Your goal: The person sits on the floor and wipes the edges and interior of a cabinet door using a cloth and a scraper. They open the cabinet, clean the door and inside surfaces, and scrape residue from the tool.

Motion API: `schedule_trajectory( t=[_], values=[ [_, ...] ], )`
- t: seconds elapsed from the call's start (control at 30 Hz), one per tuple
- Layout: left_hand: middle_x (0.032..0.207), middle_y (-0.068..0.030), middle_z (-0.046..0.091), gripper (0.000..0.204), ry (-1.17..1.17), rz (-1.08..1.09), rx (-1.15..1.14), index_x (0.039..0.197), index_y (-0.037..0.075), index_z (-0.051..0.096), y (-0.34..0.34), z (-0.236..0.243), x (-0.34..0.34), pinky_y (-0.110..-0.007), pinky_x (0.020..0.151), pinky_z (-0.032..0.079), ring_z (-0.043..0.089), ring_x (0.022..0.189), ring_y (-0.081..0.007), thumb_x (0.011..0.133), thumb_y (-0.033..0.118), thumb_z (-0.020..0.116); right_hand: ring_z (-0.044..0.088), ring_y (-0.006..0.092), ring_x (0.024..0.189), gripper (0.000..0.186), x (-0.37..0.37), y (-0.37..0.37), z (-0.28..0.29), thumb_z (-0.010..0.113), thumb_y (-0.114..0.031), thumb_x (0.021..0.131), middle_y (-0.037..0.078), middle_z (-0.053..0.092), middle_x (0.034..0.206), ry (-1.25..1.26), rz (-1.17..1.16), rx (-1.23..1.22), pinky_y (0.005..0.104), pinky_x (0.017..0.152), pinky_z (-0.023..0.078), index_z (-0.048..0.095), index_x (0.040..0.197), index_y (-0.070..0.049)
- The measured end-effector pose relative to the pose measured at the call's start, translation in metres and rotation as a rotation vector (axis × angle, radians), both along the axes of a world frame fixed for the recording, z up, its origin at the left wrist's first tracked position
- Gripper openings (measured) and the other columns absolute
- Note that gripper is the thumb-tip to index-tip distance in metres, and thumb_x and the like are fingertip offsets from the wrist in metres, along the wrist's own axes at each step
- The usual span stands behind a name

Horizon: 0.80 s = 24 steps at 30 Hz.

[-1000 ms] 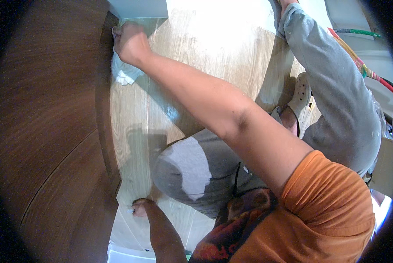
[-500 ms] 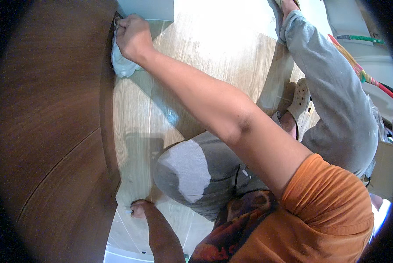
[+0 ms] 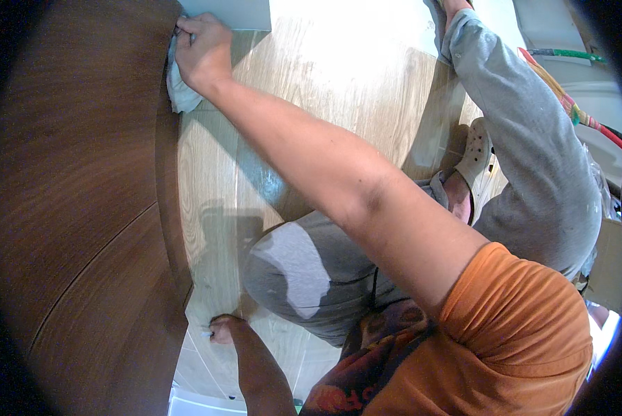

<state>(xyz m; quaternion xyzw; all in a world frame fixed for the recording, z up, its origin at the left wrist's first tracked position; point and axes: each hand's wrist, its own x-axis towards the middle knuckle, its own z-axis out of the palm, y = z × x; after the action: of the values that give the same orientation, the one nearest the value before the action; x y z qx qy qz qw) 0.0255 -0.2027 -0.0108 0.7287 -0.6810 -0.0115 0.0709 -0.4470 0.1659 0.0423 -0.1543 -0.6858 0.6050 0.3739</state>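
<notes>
At upper left, the right hand (image 3: 203,52) is clenched around a crumpled pale blue-white cloth (image 3: 179,93), pressing it against the edge of the dark brown wooden panel (image 3: 75,208) where that panel meets the light wood-grain floor (image 3: 339,76). Near the lower edge, the left hand (image 3: 222,328) rests on the floor just beside the panel; whether its fingers grasp anything cannot be told. Grey-trousered legs (image 3: 290,270) fold between the arms.

Pale, perhaps light-blue cloth (image 3: 179,90); dark brown wood-grain panel (image 3: 75,208); light oak-grain floor (image 3: 339,76).
</notes>
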Motion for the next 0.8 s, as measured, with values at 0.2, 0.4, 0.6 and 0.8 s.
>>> schedule_trajectory(
  t=[0.2,0.4,0.6,0.8],
  values=[
    [0.115,-0.0253,0.065,0.040,0.377,0.194,0.036,0.119,-0.001,0.054,0.043,0.025,-0.032,-0.058,0.083,0.056,0.067,0.103,-0.0404,0.098,0.032,0.059,0.069,0.0419,0.093,0.019,0.000,0.007,-0.017,0.061,-0.002,0.086,0.024,0.071,0.097,-0.210,0.076,0.095,0.0419,0.088,0.056,0.077,0.097,0.001],
    [0.116,-0.0197,0.064,0.041,0.457,0.247,-0.006,0.118,-0.001,0.052,0.034,0.024,-0.029,-0.057,0.077,0.061,0.066,0.103,-0.0383,0.094,0.028,0.067,0.069,0.0425,0.094,0.021,-0.003,0.020,-0.018,0.060,-0.014,0.088,0.024,0.072,0.098,-0.565,0.303,0.440,0.0442,0.088,0.056,0.077,0.093,-0.002],
    [0.113,-0.0227,0.065,0.037,0.370,0.216,-0.021,0.116,-0.001,0.055,0.035,0.021,-0.017,-0.057,0.081,0.057,0.066,0.104,-0.0393,0.097,0.030,0.061,0.070,0.0396,0.096,0.023,-0.007,0.012,-0.021,0.059,-0.016,0.092,0.023,0.073,0.097,-0.660,0.354,0.487,0.0440,0.087,0.055,0.076,0.098,-0.002],
    [0.110,-0.0253,0.066,0.036,0.259,0.115,-0.056,0.114,-0.001,0.057,0.009,0.001,-0.016,-0.056,0.084,0.054,0.066,0.103,-0.0406,0.100,0.031,0.057,0.068,0.0423,0.103,0.024,0.018,0.013,-0.038,0.061,-0.013,0.094,0.025,0.070,0.107,-0.138,0.210,0.065,0.0432,0.088,0.053,0.073,0.111,-0.001]
  ],
)
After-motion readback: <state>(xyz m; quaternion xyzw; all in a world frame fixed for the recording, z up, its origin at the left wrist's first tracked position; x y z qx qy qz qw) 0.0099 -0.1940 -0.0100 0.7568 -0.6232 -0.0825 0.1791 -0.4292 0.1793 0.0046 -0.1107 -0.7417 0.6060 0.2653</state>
